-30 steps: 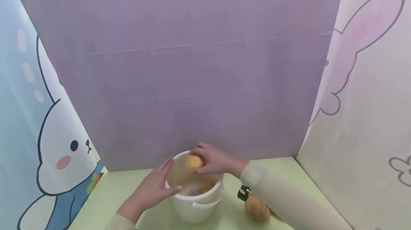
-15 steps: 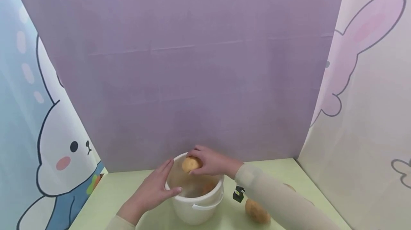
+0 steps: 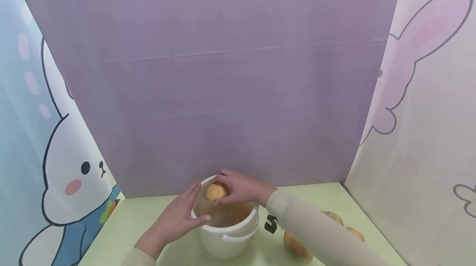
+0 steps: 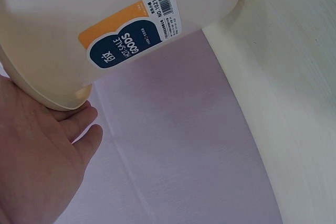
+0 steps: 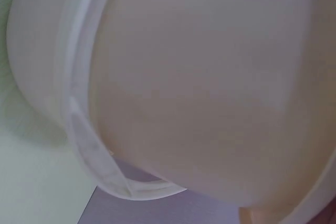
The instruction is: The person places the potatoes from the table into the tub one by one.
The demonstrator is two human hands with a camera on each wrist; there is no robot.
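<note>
A white bucket [image 3: 223,243] stands on the table in the head view, tilted slightly in neither direction that I can tell. My left hand [image 3: 174,219] lies against its left rim, fingers and thumb spread and nearly straight. In the left wrist view those fingers [image 4: 84,124] touch the rim from outside, below a printed label [image 4: 134,30]. My right hand [image 3: 241,187] grips a yellowish potato [image 3: 217,192] over the bucket's mouth. Deeper inside, a brown-orange thing [image 3: 241,215] shows, probably another potato. The right wrist view is mostly bucket wall [image 5: 199,77]; the held potato is not clear there.
On the pale green table [image 3: 143,212], a brown potato [image 3: 295,244] lies right of the bucket. Two more potatoes, one farther back [image 3: 334,217] and one right of it [image 3: 355,233], show beyond my sleeve. A black device [image 3: 271,224] hangs at my right wrist. A purple backdrop [image 3: 238,92] rises behind.
My right hand has moved left with the potato, farther over the bucket's mouth. The shifting sleeve uncovers more potatoes on the right. My left hand stays at the rim.
</note>
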